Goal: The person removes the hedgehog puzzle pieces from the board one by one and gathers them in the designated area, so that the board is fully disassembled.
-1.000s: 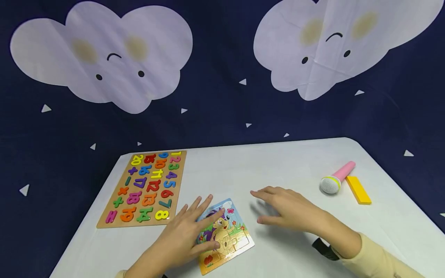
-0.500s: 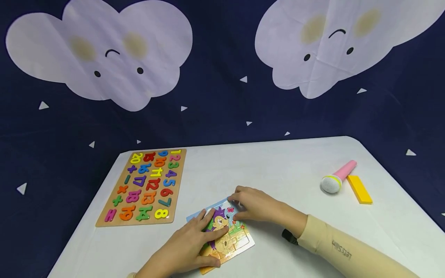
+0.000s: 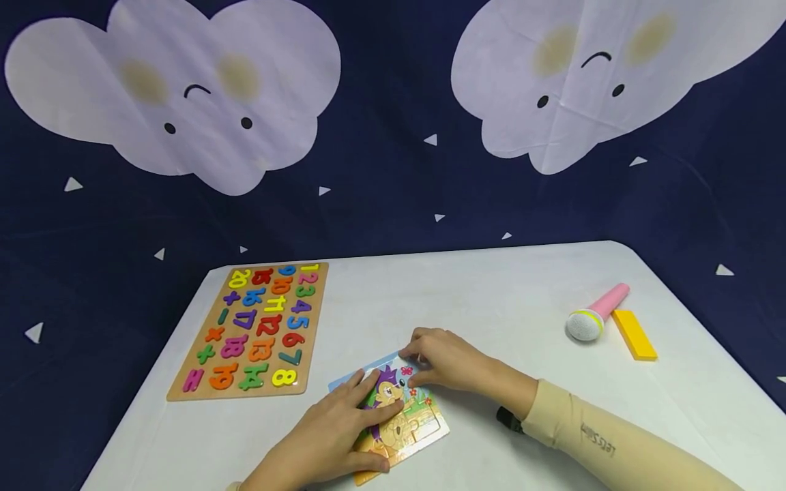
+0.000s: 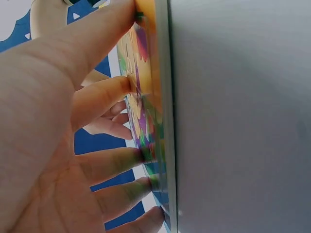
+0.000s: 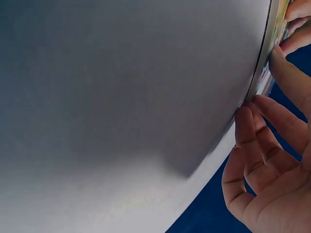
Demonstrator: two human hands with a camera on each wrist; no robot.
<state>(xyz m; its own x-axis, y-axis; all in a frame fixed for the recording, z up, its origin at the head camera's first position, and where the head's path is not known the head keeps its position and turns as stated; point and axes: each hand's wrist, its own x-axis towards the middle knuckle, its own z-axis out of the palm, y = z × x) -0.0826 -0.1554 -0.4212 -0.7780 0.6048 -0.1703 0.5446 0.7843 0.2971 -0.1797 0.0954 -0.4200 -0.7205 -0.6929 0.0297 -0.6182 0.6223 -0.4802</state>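
Note:
A small jigsaw puzzle (image 3: 405, 440) with a purple-haired cartoon hedgehog lies turned at an angle at the front of the white table. My left hand (image 3: 334, 429) lies over its left side, fingers spread and fairly straight. In the left wrist view those fingertips touch the puzzle's face (image 4: 150, 82). At the far right corner, my right hand (image 3: 448, 358) pinches the puzzle with curled fingers. The right wrist view shows the right hand (image 5: 277, 165) with its thumb on the picture side and fingertips at the puzzle's edge (image 5: 260, 68). My left hand hides much of the picture.
Left of the puzzle lies a wooden number board (image 3: 310, 327) with colourful digits and signs. A pink toy microphone (image 3: 598, 314) and a yellow block (image 3: 635, 335) lie at the right. A dark blue cloth with clouds (image 3: 393, 123) hangs behind the table.
My right hand has moved left from above the table onto the puzzle's far right corner, its fingers curling. My left hand has shifted slightly right and settled on the puzzle.

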